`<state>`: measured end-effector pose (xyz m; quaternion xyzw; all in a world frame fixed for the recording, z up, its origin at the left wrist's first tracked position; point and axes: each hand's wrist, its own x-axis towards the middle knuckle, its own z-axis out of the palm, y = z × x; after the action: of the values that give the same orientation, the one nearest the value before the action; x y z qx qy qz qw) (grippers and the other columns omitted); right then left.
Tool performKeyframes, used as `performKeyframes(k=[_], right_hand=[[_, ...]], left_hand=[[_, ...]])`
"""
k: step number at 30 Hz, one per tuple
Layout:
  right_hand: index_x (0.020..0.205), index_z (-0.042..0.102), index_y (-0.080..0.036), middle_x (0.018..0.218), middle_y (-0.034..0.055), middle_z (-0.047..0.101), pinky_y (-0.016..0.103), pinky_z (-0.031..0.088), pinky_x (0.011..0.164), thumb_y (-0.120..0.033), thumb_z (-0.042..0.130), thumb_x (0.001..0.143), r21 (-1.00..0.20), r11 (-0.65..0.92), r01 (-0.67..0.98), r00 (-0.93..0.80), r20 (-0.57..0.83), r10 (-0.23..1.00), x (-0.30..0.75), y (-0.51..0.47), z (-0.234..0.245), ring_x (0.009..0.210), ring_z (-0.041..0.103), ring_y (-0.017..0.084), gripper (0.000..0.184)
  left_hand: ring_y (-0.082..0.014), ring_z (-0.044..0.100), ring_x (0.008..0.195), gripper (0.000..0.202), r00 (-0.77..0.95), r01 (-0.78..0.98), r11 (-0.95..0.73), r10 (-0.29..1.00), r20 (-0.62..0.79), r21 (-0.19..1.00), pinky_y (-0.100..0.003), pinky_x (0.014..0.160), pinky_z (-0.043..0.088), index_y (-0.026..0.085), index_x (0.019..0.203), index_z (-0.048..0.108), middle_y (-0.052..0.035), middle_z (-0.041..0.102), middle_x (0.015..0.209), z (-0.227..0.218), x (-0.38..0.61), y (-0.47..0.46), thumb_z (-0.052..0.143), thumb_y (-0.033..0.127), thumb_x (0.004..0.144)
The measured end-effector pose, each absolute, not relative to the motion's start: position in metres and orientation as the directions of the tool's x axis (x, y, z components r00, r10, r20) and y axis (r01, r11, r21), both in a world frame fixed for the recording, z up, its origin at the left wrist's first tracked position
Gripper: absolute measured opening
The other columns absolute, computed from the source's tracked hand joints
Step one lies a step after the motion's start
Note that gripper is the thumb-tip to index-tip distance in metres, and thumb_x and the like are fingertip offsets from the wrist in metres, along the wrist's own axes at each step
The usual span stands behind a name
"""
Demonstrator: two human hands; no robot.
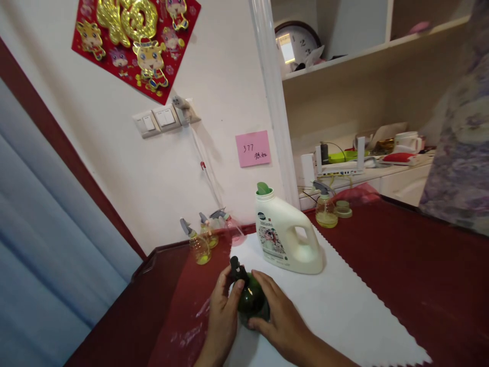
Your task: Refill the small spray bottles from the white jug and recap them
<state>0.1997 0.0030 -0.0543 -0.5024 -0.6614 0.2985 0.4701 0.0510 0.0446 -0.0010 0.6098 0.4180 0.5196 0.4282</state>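
Low in the middle of the head view is a dark green, glossy spray bottle (252, 297) with a black spray head (237, 270), held over the white cloth (328, 306). My left hand (224, 306) is closed around the spray head, thumb pressed against it. On the other side, my right hand (280, 313) wraps the round body of the same bottle. Just beyond stands a large cream detergent jug (284, 242), uncapped, with a green spout showing in its neck. My fingers hide part of the green bottle.
Clear spray bottles with yellowish liquid (200, 248) and a pink spray bottle (233, 228) stand by the wall. Another spray bottle (326, 213) sits at the right beside a green cap (343, 209). A white router (340, 165) is on the shelf; a blue curtain (57, 214) hangs left.
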Motion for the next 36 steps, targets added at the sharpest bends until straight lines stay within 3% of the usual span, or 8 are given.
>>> performKeyframes(k=[7, 12, 18, 25, 29, 32, 34, 36], right_hand=[[0.157, 0.035, -0.016, 0.164, 0.0134, 0.039, 0.047, 0.024, 0.128, -0.019, 0.069, 0.072, -0.865, 0.317, 0.389, -0.064, 0.318, 0.946, 0.200, 0.002, -0.055, 0.152, 0.034, 0.026, 0.092], [0.160, 0.029, -0.017, 0.169, 0.0143, 0.029, 0.052, 0.018, 0.129, -0.031, 0.070, 0.079, -0.878, 0.316, 0.359, -0.103, 0.299, 0.949, 0.206, -0.003, -0.054, 0.156, 0.024, 0.028, 0.092], [0.159, 0.031, -0.026, 0.169, 0.0068, 0.030, 0.050, 0.019, 0.129, -0.044, 0.050, 0.097, -0.909, 0.356, 0.215, 0.010, 0.367, 0.930, 0.219, 0.004, -0.021, 0.156, 0.025, 0.021, 0.067], [0.143, 0.058, -0.019, 0.150, 0.0123, 0.058, 0.052, 0.032, 0.121, -0.038, 0.054, 0.093, -0.860, 0.421, 0.288, -0.219, 0.368, 0.903, 0.219, 0.027, 0.018, 0.141, 0.051, 0.029, 0.054], [0.124, 0.069, -0.020, 0.120, 0.0114, 0.072, 0.048, 0.046, 0.106, -0.034, 0.059, 0.085, -0.851, 0.436, 0.293, -0.165, 0.404, 0.900, 0.209, 0.033, 0.016, 0.116, 0.064, 0.029, 0.042], [0.100, 0.071, -0.018, 0.097, 0.0104, 0.069, 0.049, 0.049, 0.093, -0.036, 0.067, 0.078, -0.851, 0.415, 0.322, -0.076, 0.414, 0.907, 0.202, 0.035, 0.011, 0.098, 0.064, 0.031, 0.029], [0.100, 0.069, -0.017, 0.100, 0.0116, 0.067, 0.052, 0.048, 0.095, -0.038, 0.072, 0.074, -0.854, 0.395, 0.339, -0.033, 0.408, 0.912, 0.200, 0.034, 0.009, 0.100, 0.063, 0.032, 0.034], [0.123, 0.062, -0.017, 0.122, 0.0147, 0.065, 0.054, 0.041, 0.108, -0.038, 0.074, 0.070, -0.867, 0.380, 0.322, -0.029, 0.392, 0.919, 0.199, 0.032, 0.007, 0.119, 0.059, 0.033, 0.058]], left_hand=[[-0.0336, 0.065, 0.116, 0.051, 0.090, 0.131, -0.290, 0.956, 0.280, 0.948, -0.044, 0.100, 0.050, 0.020, 0.117, 0.068, -0.0125, 0.073, 0.121, -0.014, 0.048, 0.045, 0.073, 0.055, 0.080], [-0.0344, 0.063, 0.122, 0.054, 0.092, 0.105, -0.290, 0.955, 0.281, 0.951, -0.045, 0.106, 0.047, 0.019, 0.122, 0.066, -0.0140, 0.071, 0.128, -0.026, 0.047, 0.050, 0.072, 0.055, 0.082], [-0.0353, 0.059, 0.127, 0.054, 0.087, 0.040, -0.287, 0.955, 0.283, 0.957, -0.050, 0.112, 0.041, 0.017, 0.127, 0.064, -0.0164, 0.067, 0.132, -0.029, 0.054, 0.044, 0.069, 0.051, 0.084], [-0.0365, 0.048, 0.139, 0.071, 0.090, -0.081, -0.304, 0.946, 0.311, 0.949, -0.055, 0.119, 0.033, 0.021, 0.135, 0.047, -0.0178, 0.055, 0.145, -0.037, 0.058, 0.033, 0.078, 0.036, 0.073], [-0.0365, 0.045, 0.140, 0.077, 0.046, -0.036, -0.281, 0.958, 0.283, 0.959, -0.057, 0.121, 0.028, 0.020, 0.137, 0.039, -0.0205, 0.049, 0.148, -0.040, 0.061, 0.029, 0.075, 0.026, 0.069], [-0.0370, 0.044, 0.141, 0.075, 0.029, -0.021, -0.271, 0.962, 0.272, 0.962, -0.058, 0.121, 0.027, 0.019, 0.137, 0.040, -0.0208, 0.049, 0.148, -0.039, 0.062, 0.027, 0.071, 0.022, 0.069], [-0.0373, 0.043, 0.143, 0.072, 0.035, -0.025, -0.285, 0.958, 0.286, 0.958, -0.058, 0.121, 0.027, 0.019, 0.136, 0.041, -0.0210, 0.049, 0.149, -0.038, 0.062, 0.026, 0.069, 0.021, 0.070], [-0.0372, 0.042, 0.144, 0.069, 0.041, -0.026, -0.297, 0.954, 0.298, 0.955, -0.058, 0.121, 0.027, 0.019, 0.136, 0.041, -0.0215, 0.048, 0.150, -0.038, 0.063, 0.025, 0.068, 0.022, 0.073]])
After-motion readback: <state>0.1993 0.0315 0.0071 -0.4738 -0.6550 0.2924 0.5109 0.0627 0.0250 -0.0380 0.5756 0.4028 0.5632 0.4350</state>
